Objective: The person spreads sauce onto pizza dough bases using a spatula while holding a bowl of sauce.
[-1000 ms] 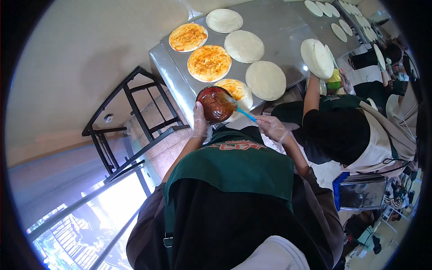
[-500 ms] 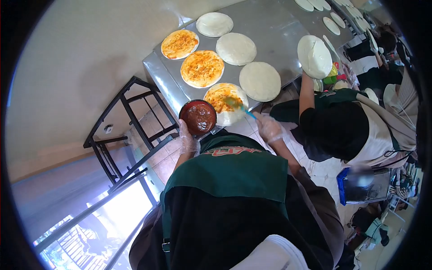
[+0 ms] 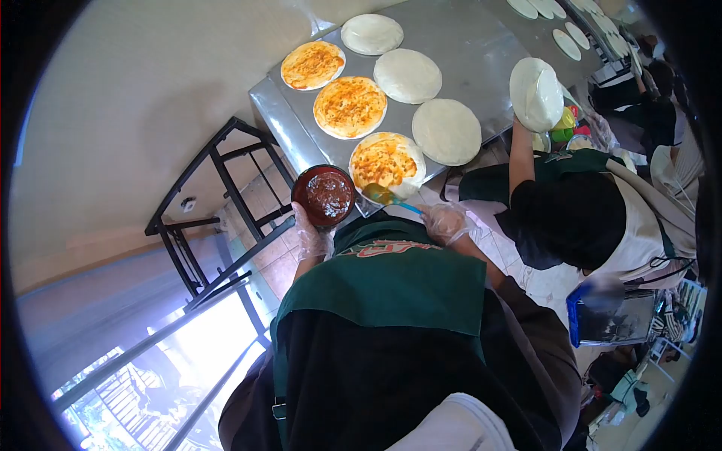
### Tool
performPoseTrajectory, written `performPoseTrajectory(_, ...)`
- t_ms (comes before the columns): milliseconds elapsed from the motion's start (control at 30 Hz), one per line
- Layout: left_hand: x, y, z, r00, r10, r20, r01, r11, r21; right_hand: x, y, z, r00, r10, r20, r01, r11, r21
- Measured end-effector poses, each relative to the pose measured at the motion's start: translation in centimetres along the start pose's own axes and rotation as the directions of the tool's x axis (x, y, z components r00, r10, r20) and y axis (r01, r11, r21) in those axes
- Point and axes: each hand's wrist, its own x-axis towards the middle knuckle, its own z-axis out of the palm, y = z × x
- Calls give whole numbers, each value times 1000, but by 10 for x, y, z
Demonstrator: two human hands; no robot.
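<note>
My left hand (image 3: 309,234), in a clear plastic glove, grips a dark bowl (image 3: 295,197) of reddish-brown sauce (image 3: 329,194) by its side. In my gloved right hand (image 3: 445,223) is the blue handle of a spoon (image 3: 407,206). Its sauce-smeared head lies over the near edge of the closest dough round (image 3: 387,162), which has orange sauce over most of its top and a pale patch at the lower right. Two other sauced rounds lie beyond it, a middle one (image 3: 350,107) and a far one (image 3: 313,65).
Plain dough rounds (image 3: 447,132) lie beside the sauced ones on the metal table (image 3: 481,52). At right, a co-worker (image 3: 564,210) in dark clothes holds up a dough round (image 3: 536,95). A black metal frame (image 3: 241,158) stands left of the table.
The spoon has come back toward me, from the middle of the nearest round to its near edge. Sauce covers more of that round. The bowl has shifted slightly left.
</note>
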Motion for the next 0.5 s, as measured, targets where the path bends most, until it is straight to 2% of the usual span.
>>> performPoseTrajectory(100,-3,-1,-5,1000,-1,-22,1,1000,6,11,-18,-28,996,15,-87,-16,1000,-9)
performPoseTrajectory(200,-5,2,1,1000,17,1,-17,1000,-5,23,-5,-16,997,-7,-82,-3,992,-126)
performPoseTrajectory(300,-4,2,0,1000,18,-14,-18,1000,2,-5,8,-35,997,77,23,-68,961,-267)
performPoseTrajectory(333,-5,2,2,999,18,-33,-18,1000,5,-11,14,-42,997,74,1,-70,946,-315)
performPoseTrajectory(467,-6,0,-1,999,0,-40,1,1000,24,2,-19,-75,990,107,-95,-120,983,-141)
performPoseTrajectory(500,-6,0,2,999,-8,-40,9,999,31,10,-19,-58,993,78,-86,-92,980,-177)
